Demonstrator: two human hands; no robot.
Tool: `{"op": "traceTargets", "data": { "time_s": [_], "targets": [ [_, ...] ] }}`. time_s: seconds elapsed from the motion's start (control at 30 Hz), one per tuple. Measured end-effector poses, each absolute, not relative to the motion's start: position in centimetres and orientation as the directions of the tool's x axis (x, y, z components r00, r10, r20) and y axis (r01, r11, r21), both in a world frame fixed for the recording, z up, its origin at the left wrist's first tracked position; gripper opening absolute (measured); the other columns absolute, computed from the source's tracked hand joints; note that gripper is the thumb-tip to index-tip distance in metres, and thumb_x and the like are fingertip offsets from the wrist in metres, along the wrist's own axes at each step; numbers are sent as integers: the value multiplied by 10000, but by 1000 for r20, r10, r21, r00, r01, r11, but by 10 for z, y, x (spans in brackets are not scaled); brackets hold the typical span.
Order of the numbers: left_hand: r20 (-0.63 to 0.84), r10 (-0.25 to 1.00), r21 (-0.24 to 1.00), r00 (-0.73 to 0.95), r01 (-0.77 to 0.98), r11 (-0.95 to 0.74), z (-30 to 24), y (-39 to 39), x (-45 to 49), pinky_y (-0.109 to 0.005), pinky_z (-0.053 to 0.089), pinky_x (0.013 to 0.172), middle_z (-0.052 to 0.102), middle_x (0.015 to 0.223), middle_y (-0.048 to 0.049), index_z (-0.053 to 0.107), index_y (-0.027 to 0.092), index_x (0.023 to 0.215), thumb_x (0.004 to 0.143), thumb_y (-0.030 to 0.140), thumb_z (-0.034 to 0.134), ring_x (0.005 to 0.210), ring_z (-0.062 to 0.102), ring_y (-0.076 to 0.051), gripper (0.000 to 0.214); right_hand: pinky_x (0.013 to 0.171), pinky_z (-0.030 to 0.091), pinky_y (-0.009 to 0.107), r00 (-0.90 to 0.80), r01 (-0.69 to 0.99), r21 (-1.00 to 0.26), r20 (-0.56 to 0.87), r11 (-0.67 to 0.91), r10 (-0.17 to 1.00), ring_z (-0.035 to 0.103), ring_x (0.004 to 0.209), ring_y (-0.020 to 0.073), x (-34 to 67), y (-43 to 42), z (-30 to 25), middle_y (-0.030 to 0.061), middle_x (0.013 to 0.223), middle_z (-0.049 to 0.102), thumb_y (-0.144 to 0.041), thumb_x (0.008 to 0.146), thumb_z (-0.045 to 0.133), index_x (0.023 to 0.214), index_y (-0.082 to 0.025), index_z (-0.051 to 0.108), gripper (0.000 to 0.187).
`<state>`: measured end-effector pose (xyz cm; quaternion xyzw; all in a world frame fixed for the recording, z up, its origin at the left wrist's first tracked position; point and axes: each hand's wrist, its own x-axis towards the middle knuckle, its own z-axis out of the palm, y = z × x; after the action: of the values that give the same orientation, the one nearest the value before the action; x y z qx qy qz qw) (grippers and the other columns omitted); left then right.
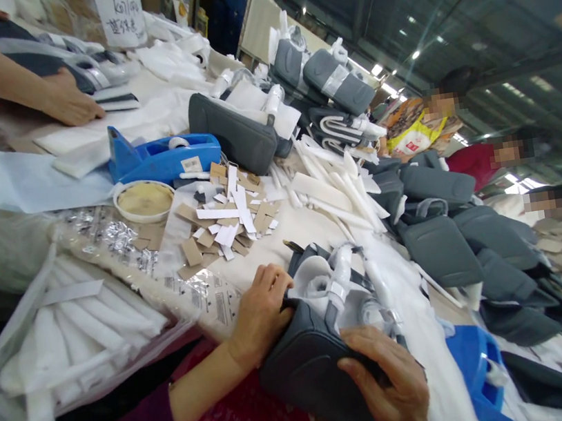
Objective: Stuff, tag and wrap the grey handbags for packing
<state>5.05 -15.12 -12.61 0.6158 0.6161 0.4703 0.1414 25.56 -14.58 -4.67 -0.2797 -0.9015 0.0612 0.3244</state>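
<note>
My left hand grips the left edge of a dark grey bag that rests at the table's near edge, fingers curled over its open top. My right hand clasps the bag's lower right side. White paper stuffing and a taped white roll stick out of the bag's mouth. A heap of brown and white paper tags lies just beyond my left hand.
A blue tape dispenser and a round dish sit past the tags. A clear plastic bag of white rolls lies at left. Grey bags pile at right. Another person's hand rests on white sheets far left; other people sit at right.
</note>
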Motion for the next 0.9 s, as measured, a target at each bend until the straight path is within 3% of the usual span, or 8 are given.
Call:
{"op": "traceTargets", "data": {
  "time_s": [0.13, 0.23, 0.37, 0.53, 0.73, 0.9],
  "targets": [
    [507, 852, 599, 127, 659, -455, -125, -140, 38, -312, 446, 832, 575, 1001, -58, 554, 189, 874, 865, 107, 493, 1008, 468, -212, 103, 692, 556, 310, -651, 401, -300, 572, 866, 499, 701, 750, 197, 251, -145, -42, 39, 837, 734, -180, 821, 669, 932, -208, 650, 116],
    [475, 812, 650, 340, 486, -584, -119, -134, 20, -276, 439, 860, 595, 1033, -50, 589, 186, 888, 841, 32, 472, 1021, 501, -181, 200, 713, 544, 282, -639, 414, -341, 552, 844, 536, 698, 772, 179, 253, -144, -40, 25, 834, 731, -183, 824, 680, 912, -207, 639, 100],
    [442, 725, 722, 528, 270, -637, -108, -125, 1, -286, 410, 950, 613, 1097, -58, 632, 186, 905, 752, -59, 455, 1061, 526, -177, 339, 738, 527, 269, -666, 386, -394, 506, 834, 548, 692, 773, 161, 258, -144, -37, 11, 834, 728, -174, 842, 662, 888, -211, 634, 66],
    [418, 694, 679, 586, 305, -668, -105, -110, 7, -265, 424, 897, 632, 966, -49, 626, 182, 856, 669, -92, 450, 1008, 546, -186, 376, 710, 508, 280, -695, 324, -422, 501, 846, 516, 686, 757, 170, 257, -145, -34, 13, 815, 718, -151, 845, 642, 887, -204, 626, 70],
    [414, 713, 524, 566, 492, -695, -109, -105, 22, -241, 422, 795, 632, 957, -35, 589, 190, 875, 751, -21, 451, 967, 551, -185, 281, 674, 481, 286, -730, 278, -425, 489, 861, 477, 651, 724, 163, 259, -144, -36, 9, 781, 682, -163, 850, 639, 855, -198, 596, 55],
    [406, 735, 518, 543, 526, -674, -108, -103, 24, -248, 415, 774, 589, 894, -21, 540, 184, 848, 722, 5, 458, 903, 539, -177, 234, 866, 460, 416, -716, 382, -281, 512, 880, 474, 554, 1035, 266, 255, -142, -33, 111, 1078, 605, -327, 778, 734, 978, -175, 564, 303]
  ]
}}
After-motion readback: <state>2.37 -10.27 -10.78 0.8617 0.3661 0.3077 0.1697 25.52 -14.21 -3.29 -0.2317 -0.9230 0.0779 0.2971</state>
